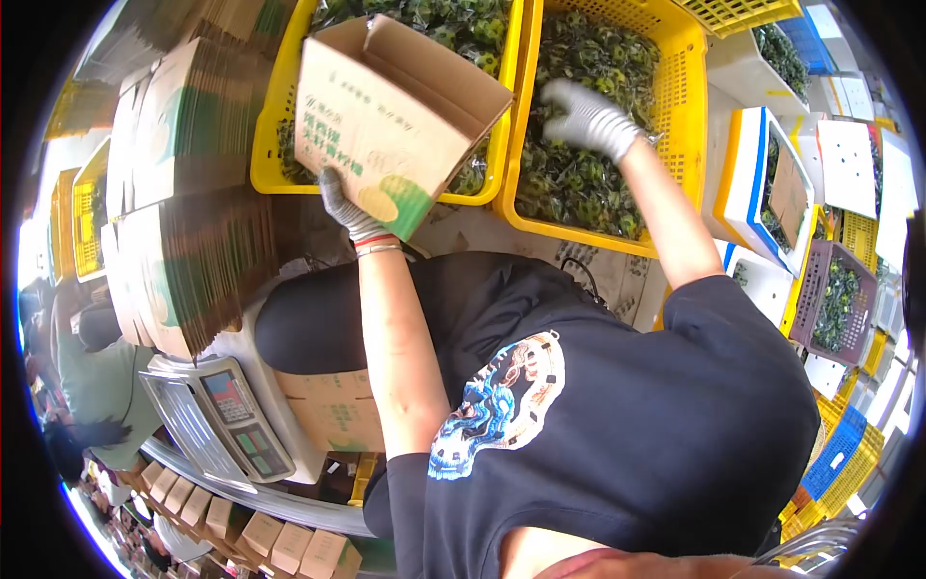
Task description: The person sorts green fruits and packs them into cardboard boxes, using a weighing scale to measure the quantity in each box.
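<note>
My left hand (349,207), in a grey-and-white striped glove, grips the lower edge of a cardboard box (376,125). The box is tilted, its flaps up, with green print and a picture of a green citrus fruit on its side. It hangs over a yellow crate (265,145) of small, shiny, dark green wrapped pieces. My right hand (590,121), gloved the same way and blurred, is over a second yellow crate (579,232) filled with such pieces (588,183). Its fingers look apart, and I see nothing held in them.
Stacks of flattened cartons (183,125) stand at left, above a weighing scale (231,415). Small boxes (260,531) line a curved rail lower left, near a person (106,376). White foam boxes (757,183) and a brown crate (834,299) sit at right.
</note>
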### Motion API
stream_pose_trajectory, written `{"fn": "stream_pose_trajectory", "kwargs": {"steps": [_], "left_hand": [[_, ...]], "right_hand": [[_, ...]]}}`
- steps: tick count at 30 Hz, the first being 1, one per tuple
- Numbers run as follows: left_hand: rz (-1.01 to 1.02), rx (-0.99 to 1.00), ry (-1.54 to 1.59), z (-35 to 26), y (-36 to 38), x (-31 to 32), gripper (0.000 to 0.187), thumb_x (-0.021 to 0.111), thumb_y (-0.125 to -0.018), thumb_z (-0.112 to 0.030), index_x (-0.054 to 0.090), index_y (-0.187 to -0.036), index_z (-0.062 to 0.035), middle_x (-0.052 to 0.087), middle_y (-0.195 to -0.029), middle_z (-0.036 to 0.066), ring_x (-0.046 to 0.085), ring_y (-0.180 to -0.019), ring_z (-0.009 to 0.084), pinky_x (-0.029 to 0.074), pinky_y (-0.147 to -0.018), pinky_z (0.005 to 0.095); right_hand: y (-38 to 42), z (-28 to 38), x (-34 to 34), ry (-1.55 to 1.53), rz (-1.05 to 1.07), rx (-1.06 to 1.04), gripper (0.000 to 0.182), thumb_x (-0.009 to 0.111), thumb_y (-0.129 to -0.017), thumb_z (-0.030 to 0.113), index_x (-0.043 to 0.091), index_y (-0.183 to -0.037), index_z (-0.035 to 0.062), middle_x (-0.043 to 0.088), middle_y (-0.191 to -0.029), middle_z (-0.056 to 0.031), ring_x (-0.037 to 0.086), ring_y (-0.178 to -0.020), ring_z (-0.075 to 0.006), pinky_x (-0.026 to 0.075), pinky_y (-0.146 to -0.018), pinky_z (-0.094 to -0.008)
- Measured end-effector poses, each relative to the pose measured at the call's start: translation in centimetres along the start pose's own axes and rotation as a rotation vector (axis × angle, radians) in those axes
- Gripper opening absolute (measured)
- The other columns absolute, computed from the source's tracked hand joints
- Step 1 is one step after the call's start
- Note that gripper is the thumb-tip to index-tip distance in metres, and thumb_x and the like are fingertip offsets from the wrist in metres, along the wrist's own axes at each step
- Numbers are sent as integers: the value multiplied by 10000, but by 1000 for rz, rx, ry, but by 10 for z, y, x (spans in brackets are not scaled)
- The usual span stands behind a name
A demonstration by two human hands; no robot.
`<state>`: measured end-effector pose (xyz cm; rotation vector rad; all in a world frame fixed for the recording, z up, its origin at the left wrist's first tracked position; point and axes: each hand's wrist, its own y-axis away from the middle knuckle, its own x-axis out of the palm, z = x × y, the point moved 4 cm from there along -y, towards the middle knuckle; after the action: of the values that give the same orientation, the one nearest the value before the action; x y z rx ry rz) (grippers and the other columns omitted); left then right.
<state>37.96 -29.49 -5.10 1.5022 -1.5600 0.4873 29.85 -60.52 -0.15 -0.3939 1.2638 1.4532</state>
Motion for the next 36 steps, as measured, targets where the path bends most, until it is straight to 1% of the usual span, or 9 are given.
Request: {"fn": "stream_pose_trajectory", "kwargs": {"steps": [4,17,19,22,24,26,29,32,36], "left_hand": [[176,-38,202,-2,0,-7,739,612,-804,-464,372,-1375,-60,489,-1329,113,503,-1155,307,398,-1010,449],[157,-80,64,2,2,2,761,628,-775,-481,389,-1363,-60,473,-1342,121,462,-1200,300,358,-1039,450],[175,-87,74,2,2,4,767,643,-764,-468,392,-1357,-51,475,-1336,132,466,-1195,305,363,-1033,451],[135,-56,13,1,-9,-11,768,661,-751,-447,399,-1344,-36,484,-1318,147,475,-1182,314,373,-1020,454],[119,-63,-17,3,-10,-20,762,667,-748,-435,404,-1334,-25,493,-1302,153,484,-1168,318,382,-1007,455],[158,-88,-1,5,-11,-15,751,668,-750,-423,409,-1325,-15,505,-1282,156,495,-1150,321,393,-993,456],[180,-75,29,7,-9,-11,740,665,-756,-422,415,-1317,-9,518,-1265,154,511,-1129,315,406,-981,454],[191,-48,35,1,-2,-9,733,659,-764,-418,411,-1324,-16,513,-1277,151,504,-1143,312,401,-991,454],[143,-20,52,-6,3,-14,730,650,-771,-426,405,-1336,-34,507,-1291,141,495,-1164,306,392,-1005,456]], "right_hand": [[-9,-36,140,85,299,295,1106,788,-676,329,48,-1487,194,59,-1519,-215,384,-1285,-389,438,-998,-442],[-33,-92,190,-289,111,138,728,710,-733,183,384,-1377,92,534,-1258,-177,591,-1016,-309,512,-833,-424],[-14,-96,160,-725,171,405,600,680,-754,150,474,-1312,72,620,-1117,-150,636,-903,-260,547,-718,-416],[-4,-97,82,-1298,-174,456,105,590,-840,154,606,-890,62,622,-805,-99,600,-596,-202,526,-488,-381],[14,-71,24,-1268,-242,277,182,585,-831,144,628,-984,56,631,-838,-106,612,-657,-172,529,-492,-335],[-12,-68,3,-642,-348,-30,365,587,-809,125,573,-1169,66,642,-850,-119,633,-727,-180,560,-559,-332],[-36,-47,20,-70,58,379,726,651,-746,187,341,-1401,133,459,-1309,-234,547,-1111,-346,446,-984,-421],[-80,-96,110,287,258,408,1005,752,-655,336,180,-1471,202,119,-1496,-248,344,-1305,-404,401,-1024,-463],[-91,-116,136,168,272,463,997,773,-647,284,201,-1463,256,126,-1505,-223,271,-1351,-374,391,-1026,-455]]}}
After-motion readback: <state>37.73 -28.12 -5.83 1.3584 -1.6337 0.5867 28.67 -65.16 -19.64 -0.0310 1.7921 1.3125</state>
